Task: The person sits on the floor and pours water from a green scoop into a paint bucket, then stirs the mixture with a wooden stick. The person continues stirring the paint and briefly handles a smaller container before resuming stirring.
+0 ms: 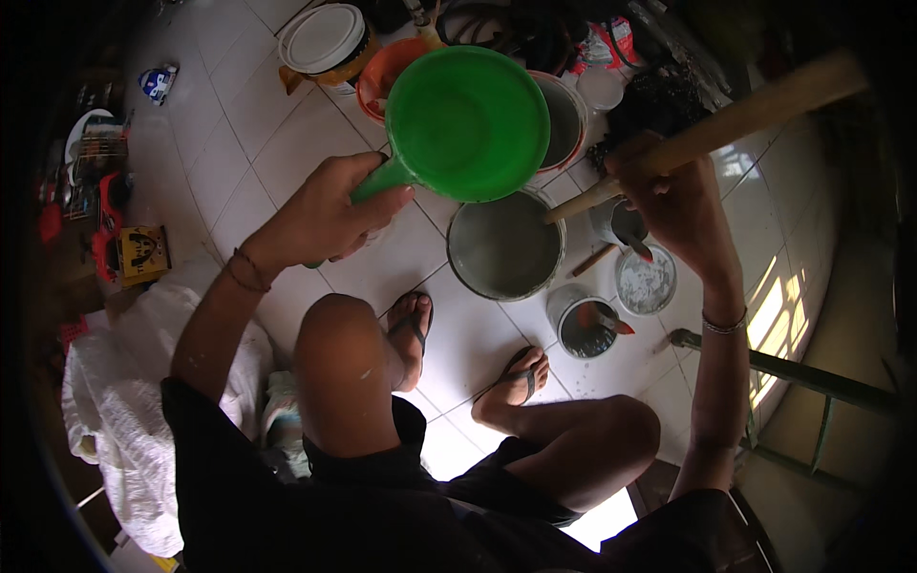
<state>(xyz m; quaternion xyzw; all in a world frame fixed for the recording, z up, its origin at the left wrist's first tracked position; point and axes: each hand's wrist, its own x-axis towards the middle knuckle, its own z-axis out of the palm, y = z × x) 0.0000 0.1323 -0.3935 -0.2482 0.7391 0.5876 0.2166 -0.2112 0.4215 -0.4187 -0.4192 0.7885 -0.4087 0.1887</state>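
Note:
My left hand (330,215) is closed round the handle of a green plastic dipper (468,124), raised over the far side of a round bucket. Grey liquid, like paint, shows in that bucket (506,250). In my right hand (683,196) is a wooden stick (755,113), slanting down to the left, its lower end at the bucket's right rim. How deep it reaches I cannot tell. The dipper hides part of the bucket behind it. Right of the bucket stand a small can with a brush (585,329) and a round, paint-smeared lid (646,280).
Behind the dipper are an orange bowl (380,72), another bucket (564,119) and a large lidded tub (325,40). A green metal frame (812,377) stands at right. White cloth (124,411) and a yellow box (143,253) lie at left on the tiled floor (258,124).

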